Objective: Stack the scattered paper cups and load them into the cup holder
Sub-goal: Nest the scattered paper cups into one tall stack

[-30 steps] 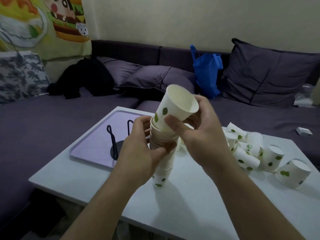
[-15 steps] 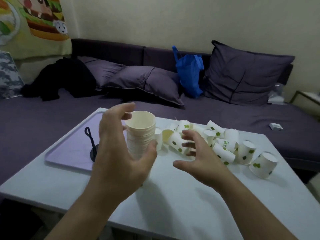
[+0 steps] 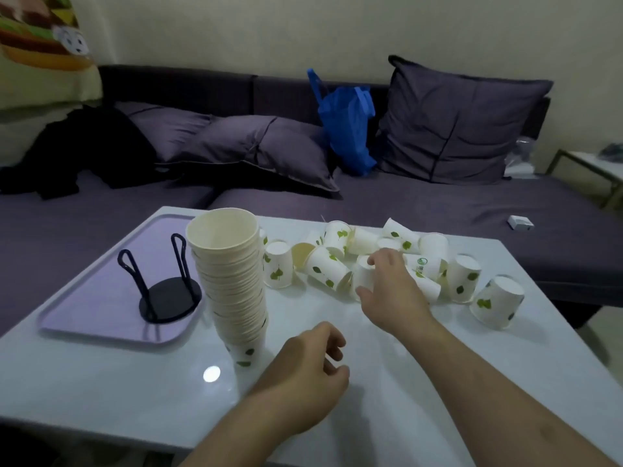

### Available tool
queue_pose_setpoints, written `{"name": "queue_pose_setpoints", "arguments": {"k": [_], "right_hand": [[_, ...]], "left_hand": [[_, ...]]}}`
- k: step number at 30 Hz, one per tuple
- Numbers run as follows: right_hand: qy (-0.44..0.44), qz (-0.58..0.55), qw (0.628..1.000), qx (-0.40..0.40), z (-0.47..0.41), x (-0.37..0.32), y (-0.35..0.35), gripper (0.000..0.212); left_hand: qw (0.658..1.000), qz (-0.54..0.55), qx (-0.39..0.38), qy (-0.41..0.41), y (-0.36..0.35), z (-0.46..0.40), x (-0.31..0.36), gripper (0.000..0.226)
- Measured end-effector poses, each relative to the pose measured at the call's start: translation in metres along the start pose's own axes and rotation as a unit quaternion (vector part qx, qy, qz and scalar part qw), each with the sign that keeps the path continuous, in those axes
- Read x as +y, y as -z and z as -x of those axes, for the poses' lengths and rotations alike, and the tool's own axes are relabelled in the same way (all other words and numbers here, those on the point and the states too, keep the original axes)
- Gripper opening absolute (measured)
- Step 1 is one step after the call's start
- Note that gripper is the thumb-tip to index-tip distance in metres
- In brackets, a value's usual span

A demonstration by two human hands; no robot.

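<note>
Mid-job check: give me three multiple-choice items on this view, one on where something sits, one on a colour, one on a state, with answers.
1. Where does the cup holder stand?
A. on the lilac tray
B. on the sofa
C. under the loose cups

2. What colour is the bag on the sofa?
A. red
B. blue
C. white

3. What is the right hand doing?
A. resting flat on the table
B. closing on a loose cup
C. gripping the cup stack

Answers: A, its black base sits inside the tray rim; B, it is bright blue; B, thumb and fingers wrap a cup in the pile, while the left hand hangs free of the stack.
</note>
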State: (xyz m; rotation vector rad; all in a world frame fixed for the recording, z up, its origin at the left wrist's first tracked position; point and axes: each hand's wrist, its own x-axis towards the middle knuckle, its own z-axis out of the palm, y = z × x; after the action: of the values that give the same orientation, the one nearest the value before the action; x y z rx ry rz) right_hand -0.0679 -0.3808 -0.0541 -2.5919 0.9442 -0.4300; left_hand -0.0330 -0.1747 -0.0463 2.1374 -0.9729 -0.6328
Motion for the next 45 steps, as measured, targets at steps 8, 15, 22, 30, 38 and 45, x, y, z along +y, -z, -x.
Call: {"name": "queue_pose_setpoints", "arguments": {"k": [8, 15, 22, 30, 38, 45], "right_hand": [[-0.023, 0.011, 0.999, 0.042, -0.008, 0.002, 0.003, 0.029], [-0.061, -0.162, 0.985, 0.005, 0.011, -0.003, 0.046, 0.025], [-0.083, -0.489, 0.809, -0.315, 0.046, 0.002, 0.061, 0.046], [-0.059, -0.029, 0.998, -0.026, 0.024, 0.043, 0.048, 0.056], [-0.079, 0.088, 0.992, -0.038, 0.002, 0.057, 0.014, 0.072], [-0.048, 0.047, 0.994, -0.087, 0.007, 0.042, 0.022, 0.058]], "left_hand": [[0.999, 0.042, 0.005, 0.020, -0.003, -0.015, 0.001, 0.020], [0.982, 0.160, 0.089, 0.044, -0.001, -0.014, 0.006, 0.052], [0.938, 0.322, 0.123, 0.034, -0.002, -0.004, 0.011, 0.070], [0.959, 0.234, 0.161, 0.005, -0.003, 0.006, 0.010, 0.060], [0.976, 0.176, 0.127, -0.006, -0.005, 0.009, 0.010, 0.063], [0.972, 0.196, 0.129, -0.026, -0.002, 0.007, 0.015, 0.059]]}}
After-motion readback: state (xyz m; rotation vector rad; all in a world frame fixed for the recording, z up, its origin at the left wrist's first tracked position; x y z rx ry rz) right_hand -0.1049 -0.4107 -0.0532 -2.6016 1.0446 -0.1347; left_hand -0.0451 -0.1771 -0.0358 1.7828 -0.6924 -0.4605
